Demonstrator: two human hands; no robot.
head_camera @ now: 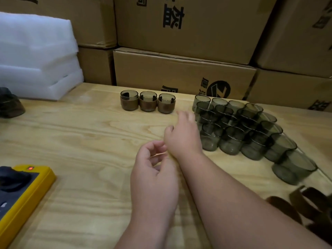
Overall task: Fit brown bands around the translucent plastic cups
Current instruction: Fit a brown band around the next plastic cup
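Three translucent cups with brown bands (147,103) stand in a row at the back of the wooden table (71,141). To the right, several bare grey-green cups (248,130) are stacked in rows. Loose brown bands (301,209) lie in a heap at the lower right. My right hand (183,133) hovers just in front of the rightmost banded cup, fingers relaxed and holding nothing. My left hand (154,173) sits below it in the middle of the table, fingers loosely curled, with nothing in it.
Cardboard boxes (179,72) are stacked behind the table. White foam sheets (36,56) are piled at the back left, with a dark object (10,105) beside them. A yellow device (23,193) with a red light lies at the front left.
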